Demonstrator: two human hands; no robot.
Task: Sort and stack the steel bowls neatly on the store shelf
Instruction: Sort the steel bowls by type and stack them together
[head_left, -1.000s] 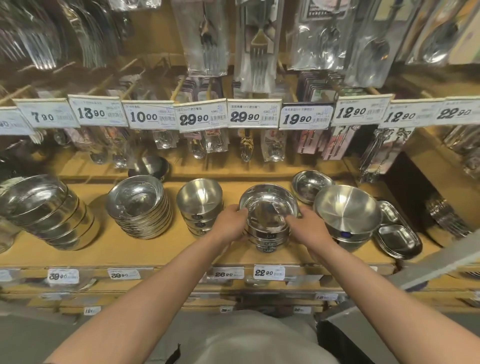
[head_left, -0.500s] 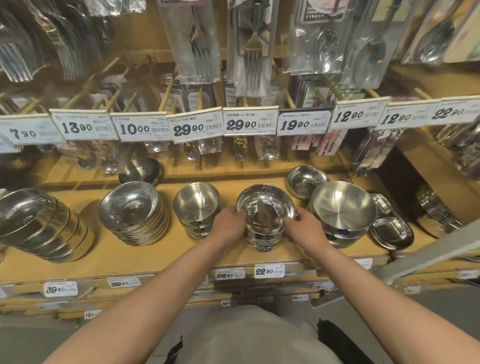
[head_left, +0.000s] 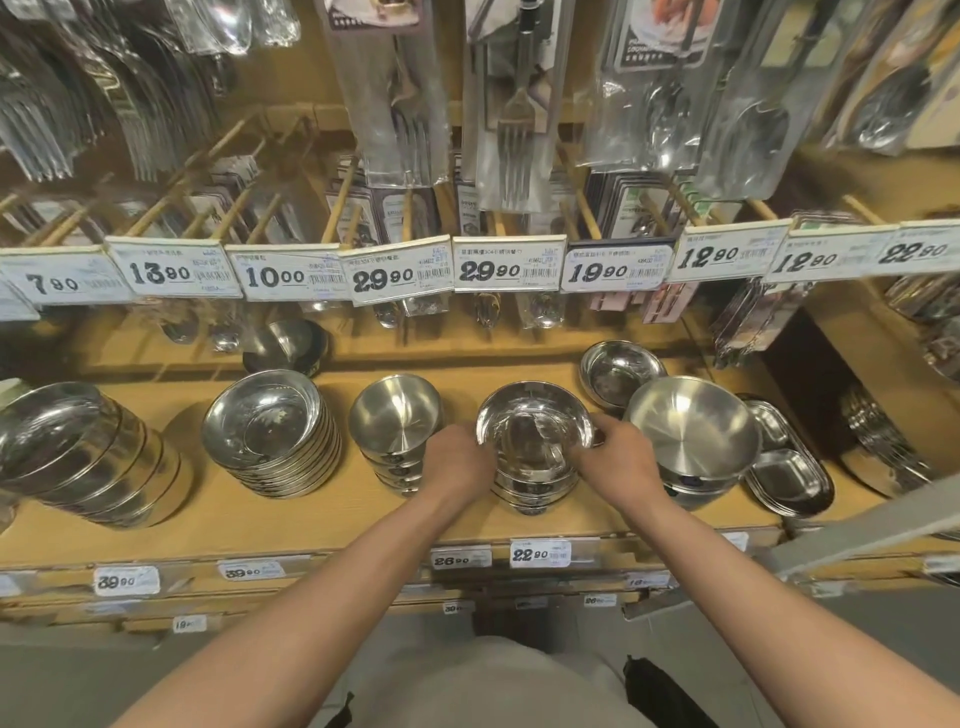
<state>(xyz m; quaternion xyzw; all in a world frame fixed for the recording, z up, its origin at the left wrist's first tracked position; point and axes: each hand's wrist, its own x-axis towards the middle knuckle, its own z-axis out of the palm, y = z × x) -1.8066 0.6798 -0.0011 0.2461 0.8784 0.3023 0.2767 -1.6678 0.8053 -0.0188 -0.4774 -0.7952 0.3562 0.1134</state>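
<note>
1. Hands first: the left hand (head_left: 457, 457) and the right hand (head_left: 615, 457) each curl round opposite sides of the middle bowl stack (head_left: 535, 467), left at 9 o'clock of it, right at 3 o'clock. The right fingers hook over the rim of the top bowl (head_left: 535, 421); the left fingertips are hidden behind the stack, so how far they wrap I cannot tell.

2. That stack stands on the wooden shelf (head_left: 260, 514), near its front edge, above the 22.90 price tag (head_left: 540, 555).

3. Neighbours are tight: a stack of deeper small bowls (head_left: 395, 421) sits just beside at 9 o'clock, a large wide bowl stack (head_left: 693, 431) just beside at 3 o'clock, and a lone shallow dish (head_left: 621, 371) at 1 o'clock.

4. The step in hand looks like squaring up this stack. The top bowl seems to sit a little off-centre and tilted against those below.

5. To do it well, I would press evenly from both sides so the rims line up, and keep the base planted so the lower bowls do not slide.

6. Keep the knuckles clear of both neighbouring stacks; polished steel slips easily, and a nudge could topple them.

7. Further along at 9 o'clock, the flat bowl stack (head_left: 270, 436) and the leaning stack (head_left: 88, 452) look as if they still need straightening.
</note>
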